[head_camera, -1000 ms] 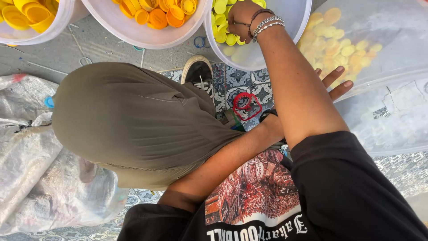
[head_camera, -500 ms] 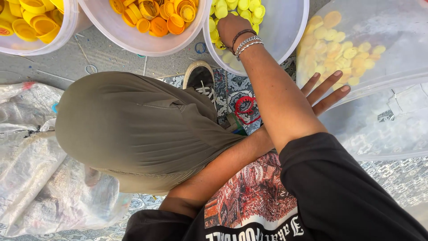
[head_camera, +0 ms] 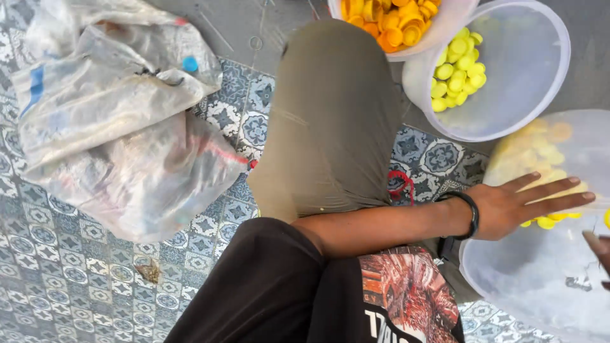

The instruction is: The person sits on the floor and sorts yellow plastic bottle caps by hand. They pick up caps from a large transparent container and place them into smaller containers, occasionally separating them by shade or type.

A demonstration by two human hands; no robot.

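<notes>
While flat: left hand (head_camera: pixel 518 206) (fingers splayed).

Right hand (head_camera: pixel 598 249) cut off at frame's right edge, only a fingertip sliver shows, grip unreadable. Orange-cap tub (head_camera: pixel 438 35) clipped by top edge. Pale yellow caps (head_camera: pixel 540 149) blurred behind the clear bag's plastic.

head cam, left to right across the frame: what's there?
Crumpled plastic sack → bent knee in olive trousers → tub of orange caps → tub of yellow-green caps → left hand, spread flat on a clear bag of yellow caps.
</notes>
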